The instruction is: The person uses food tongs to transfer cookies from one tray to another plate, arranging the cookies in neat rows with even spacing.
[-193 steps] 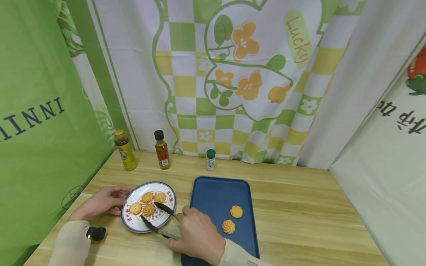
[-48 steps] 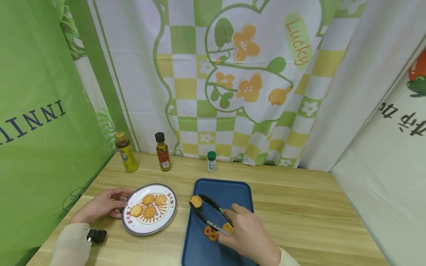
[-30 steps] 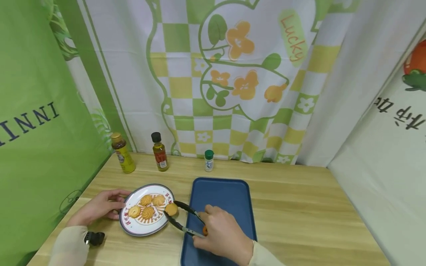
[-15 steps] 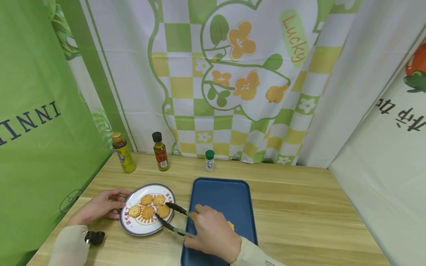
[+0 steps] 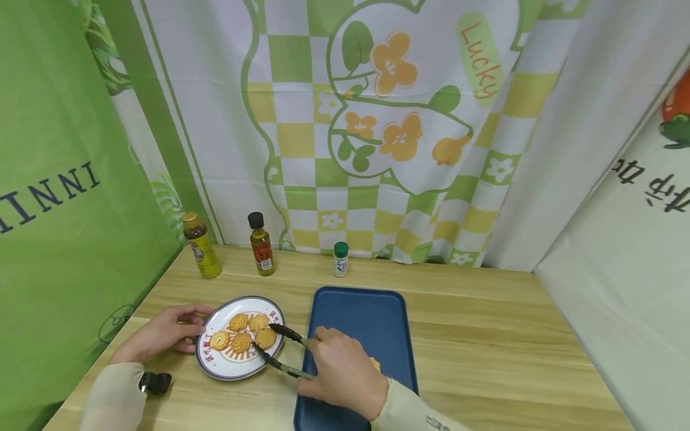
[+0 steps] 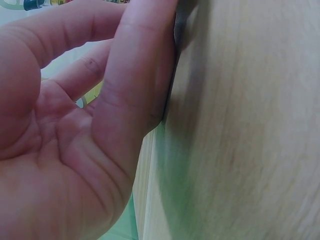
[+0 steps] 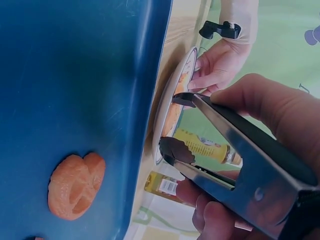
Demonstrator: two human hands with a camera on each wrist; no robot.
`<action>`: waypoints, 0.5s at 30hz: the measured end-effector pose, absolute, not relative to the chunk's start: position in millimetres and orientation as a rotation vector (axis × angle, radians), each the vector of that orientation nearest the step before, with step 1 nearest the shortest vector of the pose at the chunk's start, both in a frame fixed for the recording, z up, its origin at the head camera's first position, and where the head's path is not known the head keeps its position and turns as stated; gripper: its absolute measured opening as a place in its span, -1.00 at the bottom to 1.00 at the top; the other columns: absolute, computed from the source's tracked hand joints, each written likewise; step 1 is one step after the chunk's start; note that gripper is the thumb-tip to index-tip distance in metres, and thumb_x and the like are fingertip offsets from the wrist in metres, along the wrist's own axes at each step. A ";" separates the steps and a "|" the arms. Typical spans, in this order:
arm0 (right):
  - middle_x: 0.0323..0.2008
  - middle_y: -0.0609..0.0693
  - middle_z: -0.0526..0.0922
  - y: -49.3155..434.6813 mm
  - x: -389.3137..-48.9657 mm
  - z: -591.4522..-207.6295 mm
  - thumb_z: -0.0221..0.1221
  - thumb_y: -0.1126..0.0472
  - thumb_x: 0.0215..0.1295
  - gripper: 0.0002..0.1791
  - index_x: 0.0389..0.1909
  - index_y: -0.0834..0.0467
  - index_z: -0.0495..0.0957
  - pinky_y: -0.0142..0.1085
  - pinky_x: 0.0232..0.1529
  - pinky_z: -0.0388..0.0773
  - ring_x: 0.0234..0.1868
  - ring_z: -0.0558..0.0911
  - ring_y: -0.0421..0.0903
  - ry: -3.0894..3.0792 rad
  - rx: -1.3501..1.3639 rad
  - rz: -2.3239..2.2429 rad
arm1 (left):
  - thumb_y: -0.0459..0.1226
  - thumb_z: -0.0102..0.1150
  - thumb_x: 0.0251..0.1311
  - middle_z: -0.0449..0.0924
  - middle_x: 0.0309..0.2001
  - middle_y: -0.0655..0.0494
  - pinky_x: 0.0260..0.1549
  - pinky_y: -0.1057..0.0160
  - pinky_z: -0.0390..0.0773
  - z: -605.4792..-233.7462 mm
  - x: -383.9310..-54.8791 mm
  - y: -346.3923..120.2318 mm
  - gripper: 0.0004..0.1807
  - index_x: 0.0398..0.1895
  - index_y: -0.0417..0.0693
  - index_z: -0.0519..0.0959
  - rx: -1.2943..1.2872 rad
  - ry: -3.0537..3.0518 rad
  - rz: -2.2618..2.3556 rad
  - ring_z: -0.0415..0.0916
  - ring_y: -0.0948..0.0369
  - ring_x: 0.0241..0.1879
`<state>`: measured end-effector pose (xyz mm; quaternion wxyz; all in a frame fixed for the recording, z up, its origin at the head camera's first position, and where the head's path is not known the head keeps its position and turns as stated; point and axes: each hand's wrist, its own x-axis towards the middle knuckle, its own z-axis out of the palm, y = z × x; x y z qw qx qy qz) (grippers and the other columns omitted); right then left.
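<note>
Straddles a round cookie (image 5: 265,339) on the plate (image 5: 237,306) with tongs (image 5: 293,372), clasped in curled fingers of the right hand (image 5: 345,374). Grips the plate's left rim with fingers of the left hand (image 5: 163,330). Has a blue tray (image 5: 356,317) nearby on the desk (image 5: 485,335).

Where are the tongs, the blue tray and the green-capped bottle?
Tongs (image 7: 257,175): right wrist view, on the metal body near the rivet.
Blue tray (image 5: 356,314): head view, on its bare surface.
Green-capped bottle (image 5: 341,265): head view, on its label.
</note>
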<state>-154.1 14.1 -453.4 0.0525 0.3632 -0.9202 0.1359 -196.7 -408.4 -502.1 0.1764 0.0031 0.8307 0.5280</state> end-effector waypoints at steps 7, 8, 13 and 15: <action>-0.34 -0.13 0.60 13.5 -154.1 -453.4 0.55 -0.15 0.17 -0.50 -0.02 0.13 0.86 -0.49 -0.68 0.25 -0.48 0.32 -0.28 -2.820 1.096 0.415 | -0.43 0.20 0.58 0.54 0.10 -0.17 -0.24 0.19 0.95 -502.1 -198.3 -407.3 -0.36 0.63 -0.46 0.31 -0.024 2.345 1.504 0.69 0.16 -0.22; -0.34 -0.13 0.60 13.7 -153.8 -453.4 0.55 -0.15 0.17 -0.49 -0.01 0.13 0.86 -0.49 -0.68 0.25 -0.48 0.32 -0.28 -2.822 1.095 0.419 | -0.43 0.20 0.58 0.55 0.10 -0.17 -0.24 0.20 0.95 -502.2 -198.3 -407.2 -0.36 0.63 -0.46 0.31 -0.021 2.349 1.499 0.69 0.16 -0.22; -0.32 -0.13 0.61 17.1 -150.5 -453.1 0.55 -0.16 0.16 -0.44 0.05 0.13 0.86 -0.49 -0.68 0.26 -0.49 0.31 -0.28 -2.831 1.088 0.467 | -0.42 0.21 0.57 0.55 0.11 -0.19 -0.24 0.19 0.95 -501.5 -197.7 -406.5 -0.35 0.63 -0.46 0.31 -0.019 2.358 1.489 0.69 0.16 -0.22; -0.33 -0.14 0.61 18.8 -150.0 -453.9 0.55 -0.15 0.16 -0.45 0.06 0.13 0.86 -0.50 -0.67 0.26 -0.49 0.30 -0.29 -2.828 1.087 0.489 | -0.43 0.21 0.57 0.55 0.11 -0.20 -0.24 0.19 0.95 -501.3 -197.5 -406.1 -0.35 0.63 -0.46 0.30 -0.023 2.355 1.493 0.70 0.16 -0.23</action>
